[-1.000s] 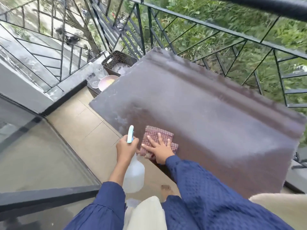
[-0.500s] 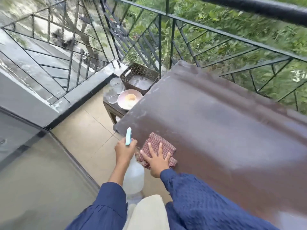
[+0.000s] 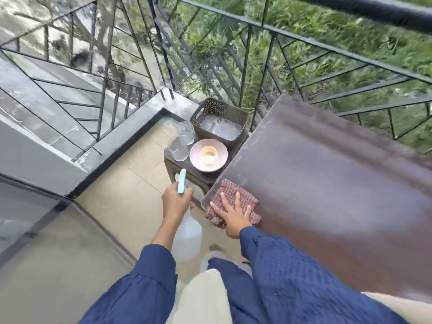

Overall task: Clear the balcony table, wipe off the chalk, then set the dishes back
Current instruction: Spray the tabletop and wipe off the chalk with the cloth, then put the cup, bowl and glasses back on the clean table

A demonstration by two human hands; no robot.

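Tiled balcony behind a black railing [image 3: 257, 26], greenery beyond. On a low dark stool [image 3: 198, 177] beside the brown balcony table [image 3: 327, 183]: perforated basket [image 3: 218, 109] with pale, blurred contents; pink plate [image 3: 196, 163] bearing a small cup [image 3: 208, 155]; clear glasses [image 3: 185, 132], number hard to tell. Right hand [image 3: 233, 217] flat, fingers spread, pressing a checked cloth [image 3: 230, 190] on the table's near corner. Left hand [image 3: 175, 202] curled round the neck of a spray bottle [image 3: 188, 237], off the table. Far table end smeared by blur.
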